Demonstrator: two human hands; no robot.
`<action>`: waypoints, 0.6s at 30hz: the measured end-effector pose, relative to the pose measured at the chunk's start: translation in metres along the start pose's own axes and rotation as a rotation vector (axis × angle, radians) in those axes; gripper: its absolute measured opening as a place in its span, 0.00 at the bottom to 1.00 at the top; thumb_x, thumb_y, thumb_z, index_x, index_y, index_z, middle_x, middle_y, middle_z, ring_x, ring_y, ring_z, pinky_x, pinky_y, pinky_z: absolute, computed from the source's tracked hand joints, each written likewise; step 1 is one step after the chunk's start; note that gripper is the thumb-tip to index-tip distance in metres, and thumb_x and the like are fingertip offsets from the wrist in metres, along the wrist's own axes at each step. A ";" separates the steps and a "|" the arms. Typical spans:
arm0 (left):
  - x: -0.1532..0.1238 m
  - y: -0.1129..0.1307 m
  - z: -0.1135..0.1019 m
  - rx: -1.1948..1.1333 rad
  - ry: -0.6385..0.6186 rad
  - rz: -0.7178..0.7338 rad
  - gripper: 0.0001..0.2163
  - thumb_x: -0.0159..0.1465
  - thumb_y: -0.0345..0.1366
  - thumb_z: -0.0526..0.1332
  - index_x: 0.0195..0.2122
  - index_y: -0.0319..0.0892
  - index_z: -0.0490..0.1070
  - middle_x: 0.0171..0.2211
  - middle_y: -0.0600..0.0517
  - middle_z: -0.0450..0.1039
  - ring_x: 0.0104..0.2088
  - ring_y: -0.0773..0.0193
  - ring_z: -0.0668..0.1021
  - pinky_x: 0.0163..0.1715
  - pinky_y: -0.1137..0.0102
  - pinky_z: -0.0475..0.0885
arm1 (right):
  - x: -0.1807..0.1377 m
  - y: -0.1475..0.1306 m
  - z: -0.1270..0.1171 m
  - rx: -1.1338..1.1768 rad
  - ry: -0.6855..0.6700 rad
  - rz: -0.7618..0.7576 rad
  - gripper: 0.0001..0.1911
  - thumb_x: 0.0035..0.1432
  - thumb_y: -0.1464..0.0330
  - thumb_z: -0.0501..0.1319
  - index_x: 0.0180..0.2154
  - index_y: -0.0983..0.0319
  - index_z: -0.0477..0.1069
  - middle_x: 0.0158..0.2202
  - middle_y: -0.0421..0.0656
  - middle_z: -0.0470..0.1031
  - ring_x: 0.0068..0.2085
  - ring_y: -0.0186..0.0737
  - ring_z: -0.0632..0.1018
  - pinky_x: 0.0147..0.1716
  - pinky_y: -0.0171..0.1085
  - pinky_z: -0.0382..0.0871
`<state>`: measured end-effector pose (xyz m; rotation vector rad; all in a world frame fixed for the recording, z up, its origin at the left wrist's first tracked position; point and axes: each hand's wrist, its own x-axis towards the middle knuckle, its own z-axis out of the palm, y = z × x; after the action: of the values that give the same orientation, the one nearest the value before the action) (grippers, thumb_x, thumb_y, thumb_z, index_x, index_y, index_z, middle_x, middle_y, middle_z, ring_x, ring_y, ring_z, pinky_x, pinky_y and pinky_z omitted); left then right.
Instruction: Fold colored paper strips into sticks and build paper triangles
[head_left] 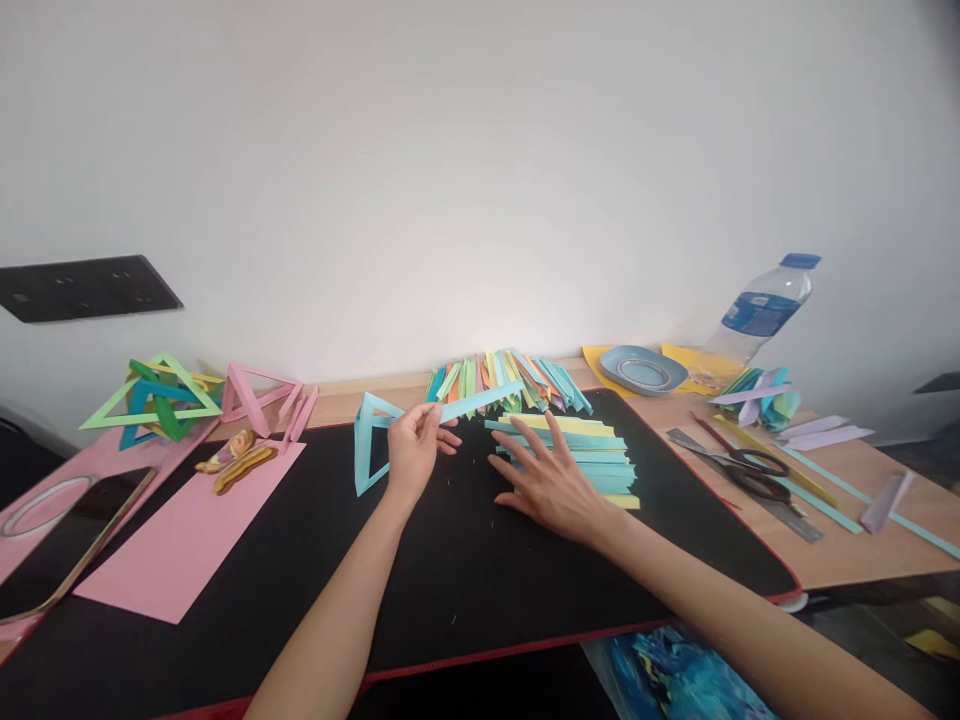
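My left hand (414,450) is closed on a light blue folded paper piece (375,432), a triangle frame with a long strip sticking out to the right, held just above the black desk mat (450,580). My right hand (546,478) lies flat with its fingers spread on a stack of folded blue and yellow paper strips (596,458) on the mat. Behind both hands a fan of several coloured folded strips (510,380) rests at the mat's far edge.
Pink paper sheet (187,540), a phone (64,545) and green, blue and pink paper triangles (161,400) lie left. Right side: blue dish (643,370), tilted water bottle (765,310), scissors (754,475), metal ruler (787,510), loose strips. White wall behind.
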<state>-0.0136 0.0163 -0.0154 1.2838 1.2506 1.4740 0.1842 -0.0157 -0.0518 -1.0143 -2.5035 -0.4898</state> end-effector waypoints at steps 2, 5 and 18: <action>-0.002 -0.001 0.002 -0.005 -0.054 -0.021 0.14 0.58 0.44 0.60 0.35 0.35 0.71 0.27 0.47 0.76 0.19 0.65 0.77 0.16 0.74 0.73 | 0.001 0.008 0.009 -0.021 -0.017 0.035 0.19 0.61 0.58 0.55 0.50 0.60 0.69 0.55 0.51 0.67 0.58 0.59 0.62 0.55 0.62 0.51; -0.004 -0.001 0.003 -0.020 -0.095 -0.055 0.15 0.58 0.45 0.61 0.35 0.35 0.71 0.27 0.46 0.76 0.19 0.64 0.77 0.16 0.73 0.72 | 0.002 0.018 0.016 -0.026 -0.023 0.067 0.17 0.61 0.59 0.55 0.48 0.60 0.69 0.51 0.51 0.69 0.55 0.56 0.65 0.53 0.57 0.56; -0.002 -0.011 0.003 -0.068 -0.034 -0.048 0.14 0.58 0.44 0.61 0.36 0.35 0.72 0.29 0.46 0.77 0.26 0.59 0.81 0.24 0.69 0.76 | 0.016 0.030 0.006 0.102 0.266 0.158 0.10 0.63 0.65 0.54 0.42 0.60 0.70 0.44 0.49 0.71 0.44 0.47 0.70 0.42 0.44 0.64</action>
<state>-0.0106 0.0172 -0.0269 1.2215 1.1911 1.4425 0.1940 0.0165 -0.0448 -1.0240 -2.1725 -0.4144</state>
